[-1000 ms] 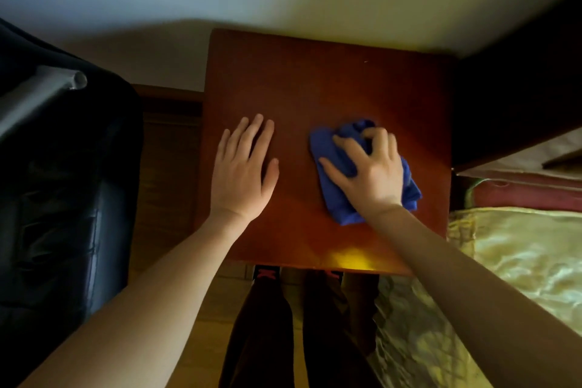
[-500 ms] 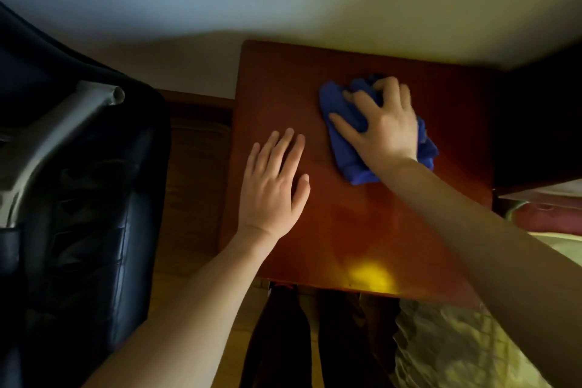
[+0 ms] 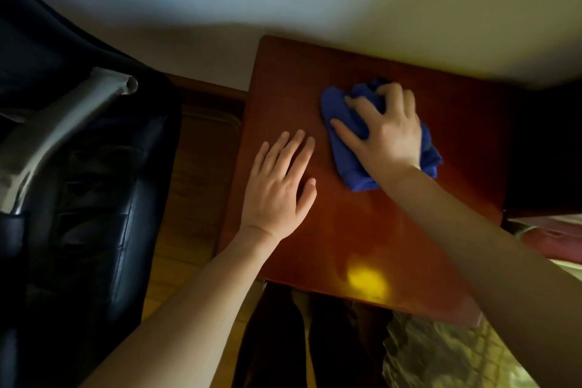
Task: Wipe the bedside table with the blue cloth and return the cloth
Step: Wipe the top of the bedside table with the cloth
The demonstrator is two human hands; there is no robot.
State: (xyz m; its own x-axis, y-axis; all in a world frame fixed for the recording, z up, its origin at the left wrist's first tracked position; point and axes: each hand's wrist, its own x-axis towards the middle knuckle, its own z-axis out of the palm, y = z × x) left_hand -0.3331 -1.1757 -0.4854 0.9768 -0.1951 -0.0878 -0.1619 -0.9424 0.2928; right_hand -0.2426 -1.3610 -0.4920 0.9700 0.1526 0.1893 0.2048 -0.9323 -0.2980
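The bedside table (image 3: 362,239) has a reddish-brown wooden top and stands against a pale wall. A crumpled blue cloth (image 3: 345,154) lies on the middle of the top, toward the back. My right hand (image 3: 384,132) presses down on the cloth with its fingers curled over the folds. My left hand (image 3: 280,186) rests flat on the left part of the top, fingers apart, holding nothing, just left of the cloth.
A black leather chair (image 3: 78,198) with a grey metal armrest (image 3: 63,123) stands close on the left. A bed with a yellowish patterned cover (image 3: 447,359) lies at the lower right. Dark furniture (image 3: 544,151) borders the table on the right. Wooden floor (image 3: 195,198) shows between chair and table.
My right hand pushed the cloth from the front middle of the top toward the back, then drew it slightly forward again. The left hand stayed flat in place. The view shifted left.
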